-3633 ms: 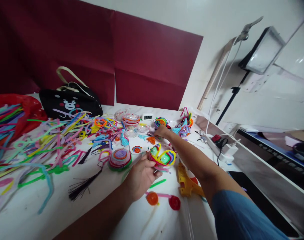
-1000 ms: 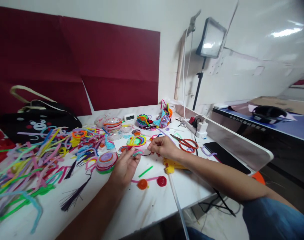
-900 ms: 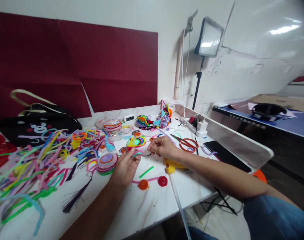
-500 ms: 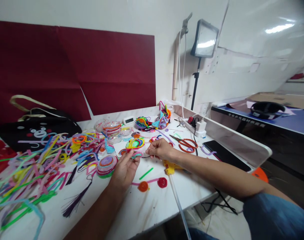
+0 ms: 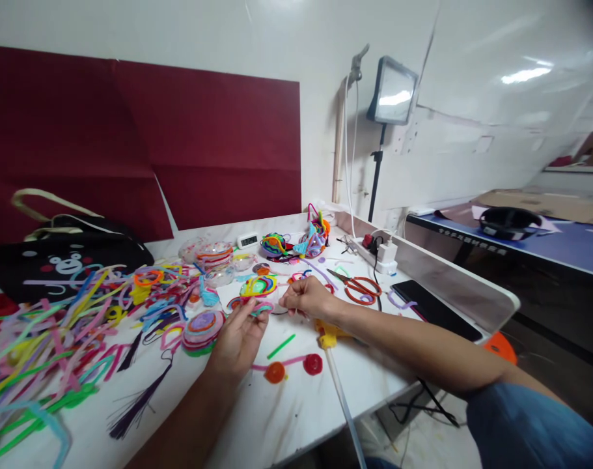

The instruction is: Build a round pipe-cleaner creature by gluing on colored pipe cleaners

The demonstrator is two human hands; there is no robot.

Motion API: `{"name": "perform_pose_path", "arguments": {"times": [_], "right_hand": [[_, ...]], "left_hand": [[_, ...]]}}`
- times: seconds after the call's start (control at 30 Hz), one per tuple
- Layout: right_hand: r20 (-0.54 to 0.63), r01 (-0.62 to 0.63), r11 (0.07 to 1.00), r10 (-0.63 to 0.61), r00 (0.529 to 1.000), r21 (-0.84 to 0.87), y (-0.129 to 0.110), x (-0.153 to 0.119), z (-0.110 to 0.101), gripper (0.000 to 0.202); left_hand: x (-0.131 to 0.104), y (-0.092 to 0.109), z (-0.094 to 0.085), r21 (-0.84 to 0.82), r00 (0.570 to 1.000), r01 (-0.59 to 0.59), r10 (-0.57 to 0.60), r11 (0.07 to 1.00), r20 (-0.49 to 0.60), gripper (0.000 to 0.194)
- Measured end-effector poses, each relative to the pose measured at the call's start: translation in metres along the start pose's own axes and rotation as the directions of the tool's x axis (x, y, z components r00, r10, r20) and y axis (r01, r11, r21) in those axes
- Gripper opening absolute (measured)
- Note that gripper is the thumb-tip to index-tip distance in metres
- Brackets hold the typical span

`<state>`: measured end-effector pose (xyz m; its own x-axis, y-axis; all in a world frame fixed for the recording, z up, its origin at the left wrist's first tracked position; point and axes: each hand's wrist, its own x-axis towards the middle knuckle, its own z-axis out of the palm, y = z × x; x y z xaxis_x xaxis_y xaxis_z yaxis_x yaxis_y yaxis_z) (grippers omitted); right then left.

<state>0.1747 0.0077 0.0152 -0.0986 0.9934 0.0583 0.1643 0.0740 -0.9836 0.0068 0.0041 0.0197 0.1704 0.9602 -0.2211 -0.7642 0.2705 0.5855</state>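
My left hand (image 5: 241, 335) is closed with thumb and fingers around a small coiled pipe-cleaner piece (image 5: 262, 308) in pink and teal. Just beyond it is a rounded piece coiled in yellow, green and other colours (image 5: 258, 286); whether it is joined to the held one I cannot tell. My right hand (image 5: 308, 298) pinches a little to the right, and what its fingertips hold is too small to make out. Below it lies a yellow glue gun (image 5: 328, 335) with a long clear glue stick. An orange coil (image 5: 275, 372), a red coil (image 5: 312, 364) and a short green pipe cleaner (image 5: 281, 346) lie nearer me.
Loose pipe cleaners (image 5: 47, 352) and a purple tassel (image 5: 142, 404) cover the left side. A layered coil disc (image 5: 203, 327) sits beside my left hand. Orange-handled scissors (image 5: 362, 290), a black phone (image 5: 437, 312) and a power strip (image 5: 385, 264) are at right, by the raised table edge (image 5: 447, 270).
The whole view has shifted slightly, with everything appearing a bit lower and further left. Both hands keep almost the same pose and hold.
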Motion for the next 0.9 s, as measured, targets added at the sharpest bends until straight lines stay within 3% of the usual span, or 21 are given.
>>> {"name": "perform_pose_path", "arguments": {"times": [0.2,0.9], "right_hand": [[-0.011,-0.008,1.0,0.008,1.0,-0.002,0.0011,0.001,0.0009,0.023],[-0.009,-0.003,0.999,0.002,1.0,-0.042,0.0007,-0.0003,0.0038,0.027]], "left_hand": [[0.0006,-0.0001,0.0002,-0.003,1.0,-0.003,0.003,1.0,0.003,0.026],[-0.0019,0.0007,0.0029,-0.004,1.0,-0.006,0.006,1.0,0.008,0.026]]}}
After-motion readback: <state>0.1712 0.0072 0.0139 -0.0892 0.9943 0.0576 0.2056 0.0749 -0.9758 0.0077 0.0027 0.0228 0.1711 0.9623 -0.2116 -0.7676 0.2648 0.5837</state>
